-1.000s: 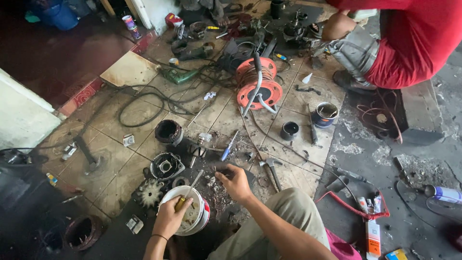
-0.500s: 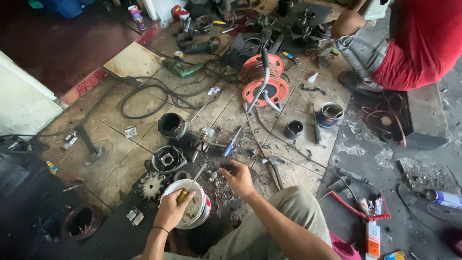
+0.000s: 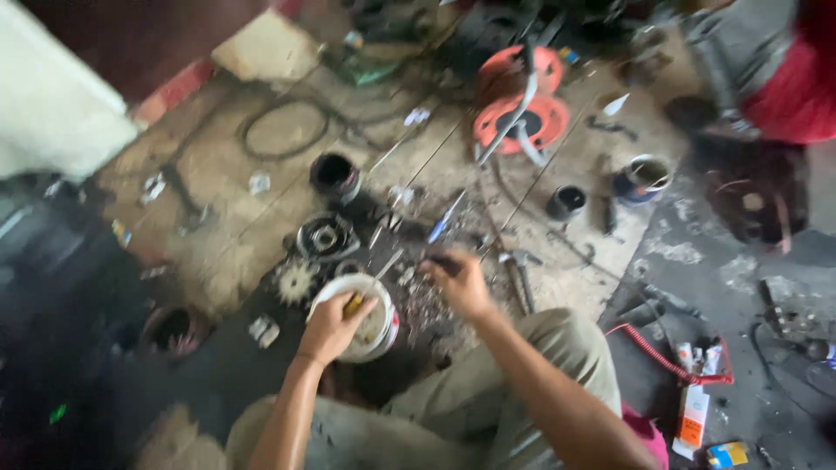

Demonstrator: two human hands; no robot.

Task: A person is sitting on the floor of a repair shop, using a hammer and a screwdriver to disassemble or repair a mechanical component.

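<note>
Below the camera, on the tiled floor (image 3: 261, 165), both forearms extend forward from the person's knees. Left hand (image 3: 335, 326): fingers closed around a yellow-handled tool (image 3: 361, 300), whose shaft angles up and right; the hand rests over the near rim of a white bowl (image 3: 383, 335). Right hand (image 3: 461, 283): knuckles up, fingers curled on a small dark part (image 3: 440, 261) just right of the bowl; motion blur prevents telling how firmly it is gripped. A toothed gear (image 3: 296, 280) lies just left of the bowl, with a round dark housing (image 3: 326, 237) behind it. An orange reel (image 3: 522, 117) sits well beyond, near a second person in a red shirt (image 3: 792, 87).

Compared with half a second earlier, the view has swung left and blurred. Both hands keep the same positions: the left on the tool at the bowl, the right over the scattered parts.
</note>
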